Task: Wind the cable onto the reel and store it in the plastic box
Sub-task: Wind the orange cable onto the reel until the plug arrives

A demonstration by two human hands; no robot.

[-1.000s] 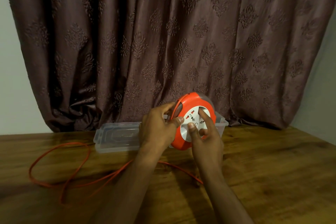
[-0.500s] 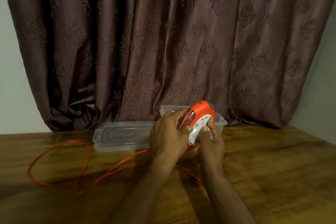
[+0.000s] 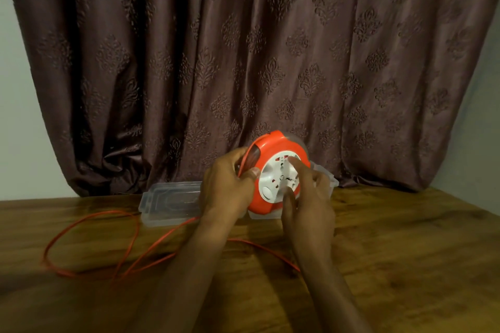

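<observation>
Reel (image 3: 273, 170) held upright between both hands.

No legible text, labels or numbers anywhere in view

The person is wearing nothing on either forearm; both hands, left hand (image 3: 226, 192) and right hand (image 3: 308, 205), are showing bare, ringless.

The room was dim and warm-toned, with a soft sheen on the table (image 3: 405, 238) toward 3 o'clock. Fingers (image 3: 293, 162) were motion-blurred; the curtain (image 3: 243, 48) edges bowed at 9 and 3 o'clock
</observation>
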